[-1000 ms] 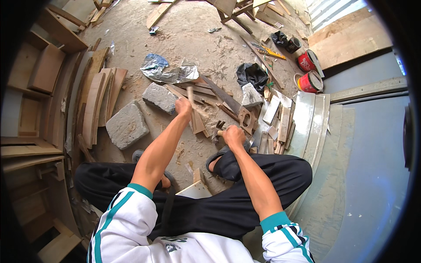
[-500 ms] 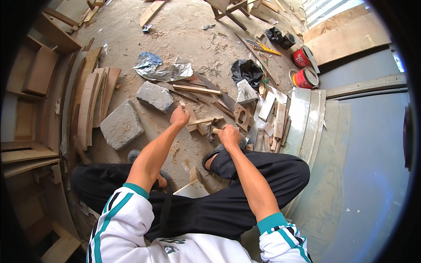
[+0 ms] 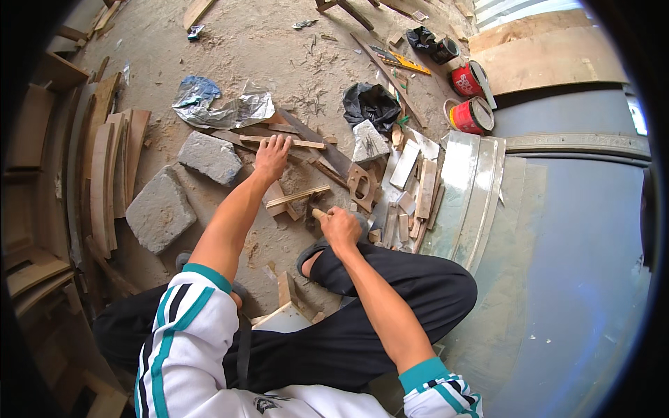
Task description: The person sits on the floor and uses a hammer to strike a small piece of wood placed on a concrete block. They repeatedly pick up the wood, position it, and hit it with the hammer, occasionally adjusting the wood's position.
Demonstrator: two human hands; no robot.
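Observation:
My left hand [image 3: 273, 157] reaches forward, fingers stretched out over the left end of a narrow wooden strip [image 3: 309, 144]; whether it touches is hard to tell. My right hand [image 3: 339, 228] is wrapped round the light wooden handle of what looks like a hammer [image 3: 318, 213], its dark head partly hidden near my foot. Just in front of it, another thin strip [image 3: 301, 197] lies across a short flat board [image 3: 276, 195]. To the right rests a wooden handle piece with a cut-out hole [image 3: 360, 187].
Two grey stone blocks [image 3: 162, 210] lie on the left, past curved boards [image 3: 102, 184]. Crumpled foil [image 3: 244, 108], a black plastic bag [image 3: 369, 104] and wood offcuts [image 3: 425, 188] are ahead. Red cans [image 3: 472, 115] and a glass sheet [image 3: 446, 202] are at right.
My left hand has left the short board and moved forward to the narrow strip, its fingers opening. The right hand keeps its grip on the handle. The whole view has shifted somewhat.

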